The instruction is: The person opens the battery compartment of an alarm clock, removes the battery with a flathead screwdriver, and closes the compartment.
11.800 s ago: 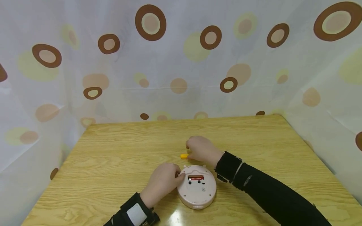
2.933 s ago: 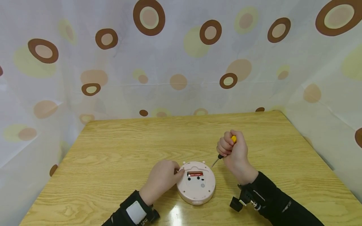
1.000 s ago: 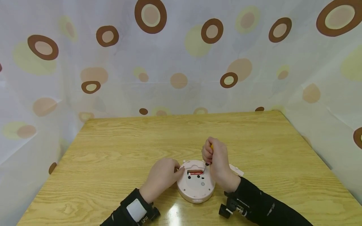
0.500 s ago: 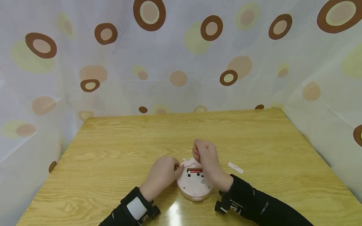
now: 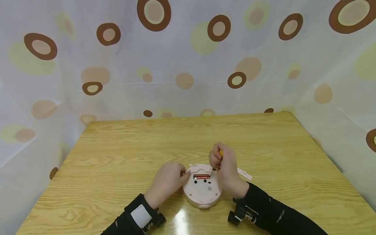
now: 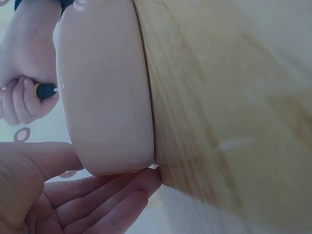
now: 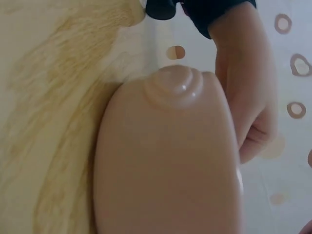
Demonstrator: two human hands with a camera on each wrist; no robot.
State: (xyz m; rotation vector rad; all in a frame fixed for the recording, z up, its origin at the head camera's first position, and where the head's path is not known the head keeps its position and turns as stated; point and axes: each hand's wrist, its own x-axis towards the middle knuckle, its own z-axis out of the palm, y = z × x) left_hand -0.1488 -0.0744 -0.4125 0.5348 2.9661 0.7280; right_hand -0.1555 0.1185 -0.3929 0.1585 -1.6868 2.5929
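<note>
A round pale pink device, like the back of an alarm clock (image 5: 202, 195), lies on the table with its battery compartment uncovered. Inside sits a red battery (image 5: 201, 176). My left hand (image 5: 165, 182) grips its upper left rim, the thumb on top and the fingers (image 6: 112, 204) against the side. Wrapped in my right hand (image 5: 228, 168) is a screwdriver (image 5: 221, 152) with a yellow handle and black collar. Its thin shaft points down at the battery's right end; whether the tip touches is too small to tell. In the left wrist view the screwdriver's black collar (image 6: 47, 90) shows beyond the clock.
A small pale pink cover (image 5: 244, 173) lies on the table just right of the clock, partly behind my right hand. The wooden table (image 5: 132, 143) is bounded by a patterned curtain (image 5: 182, 58) at the back and sides.
Since picking up the screwdriver from the table, my right hand has brought it over the clock. In the last half second it tilted back rightward. My left hand keeps its grip.
</note>
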